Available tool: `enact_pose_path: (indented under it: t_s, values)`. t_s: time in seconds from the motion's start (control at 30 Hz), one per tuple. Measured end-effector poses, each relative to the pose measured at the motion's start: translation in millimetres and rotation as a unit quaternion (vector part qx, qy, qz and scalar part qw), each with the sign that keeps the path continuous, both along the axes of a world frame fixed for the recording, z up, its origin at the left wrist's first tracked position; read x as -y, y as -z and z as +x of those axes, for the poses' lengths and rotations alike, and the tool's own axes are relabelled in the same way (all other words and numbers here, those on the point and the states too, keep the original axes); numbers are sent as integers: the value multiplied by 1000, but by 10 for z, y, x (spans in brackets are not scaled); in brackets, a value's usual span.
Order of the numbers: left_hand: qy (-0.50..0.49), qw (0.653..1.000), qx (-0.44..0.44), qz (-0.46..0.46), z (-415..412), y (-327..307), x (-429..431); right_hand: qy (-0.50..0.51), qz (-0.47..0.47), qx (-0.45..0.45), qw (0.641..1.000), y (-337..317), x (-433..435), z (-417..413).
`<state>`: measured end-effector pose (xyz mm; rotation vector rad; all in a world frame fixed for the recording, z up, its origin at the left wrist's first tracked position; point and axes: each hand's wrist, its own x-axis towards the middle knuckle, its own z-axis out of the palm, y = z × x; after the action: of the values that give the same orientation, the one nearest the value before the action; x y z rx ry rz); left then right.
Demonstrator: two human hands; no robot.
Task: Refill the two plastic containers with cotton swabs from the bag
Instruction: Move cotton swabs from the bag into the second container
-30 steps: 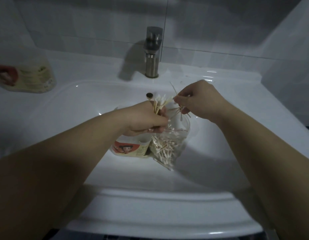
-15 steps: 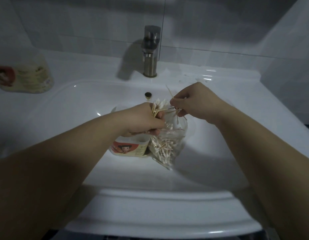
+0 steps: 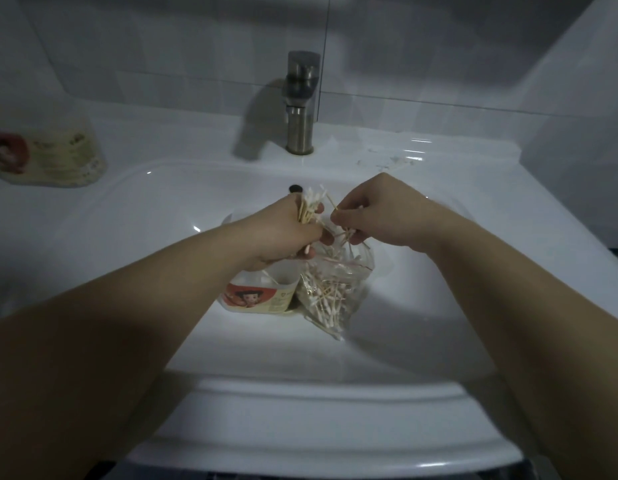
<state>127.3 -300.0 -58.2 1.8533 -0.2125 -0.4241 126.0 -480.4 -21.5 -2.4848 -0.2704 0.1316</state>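
Observation:
A clear plastic bag [image 3: 330,299] full of cotton swabs lies in the white sink basin [image 3: 422,306]. Beside it on the left stands a round plastic container [image 3: 262,296] with a red cartoon label, a few swabs inside. My left hand [image 3: 283,237] grips an upright bundle of cotton swabs [image 3: 309,207], their white tips pointing up, just above the container and the bag's mouth. My right hand [image 3: 380,211] pinches a few loose swabs right next to that bundle, over the bag. A second labelled container [image 3: 48,157] stands on the counter at far left.
A metal faucet [image 3: 300,105] rises behind the basin, with the dark overflow hole [image 3: 293,188] just beyond my hands. Tiled walls close in at the back and right. The sink's front rim [image 3: 318,420] is near me.
My right hand has dropped lower and moved left with its few swabs, closing in on the bundle in my left hand. My left hand stays over the container.

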Motion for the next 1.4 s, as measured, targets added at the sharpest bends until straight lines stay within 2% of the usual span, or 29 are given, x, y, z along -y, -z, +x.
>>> enact_pose_path:
  t_s: [0.2, 0.33, 0.43, 0.63, 0.77, 1.0, 1.2, 1.33, 1.4]
  values:
    - [-21, 1000, -1, -6, -9, 3, 25, -7, -13, -1, 1000, -6, -24, -23]
    - [-47, 997, 29, 52, 19, 31, -10, -11, -12, -2, 1000, -18, -27, -25]
    - [-59, 996, 29, 60, 32, 44, -14, -5, -13, 2, 1000, -32, -18, -24]
    - [-97, 994, 39, 34, 16, -2, 7, -1, -13, 6, 1000, -20, 0, -9]
    - [-153, 986, 25, -65, 20, -29, 31, 3, -1, 14, 1000, -12, -4, -7]
    - [-125, 987, 39, -92, 25, 33, 72, -13, 8, 19, 1000, -26, -37, -35]
    - [-213, 970, 28, -111, 75, -30, 75, -23, 7, -9, 1000, -9, -40, -39]
    - [-256, 953, 11, -163, 101, -126, 31, 2, 35, 7, 999, -38, -15, -14]
    - [-238, 964, 43, -114, 100, -110, 28, 18, 69, 23, 997, -69, -2, -7]
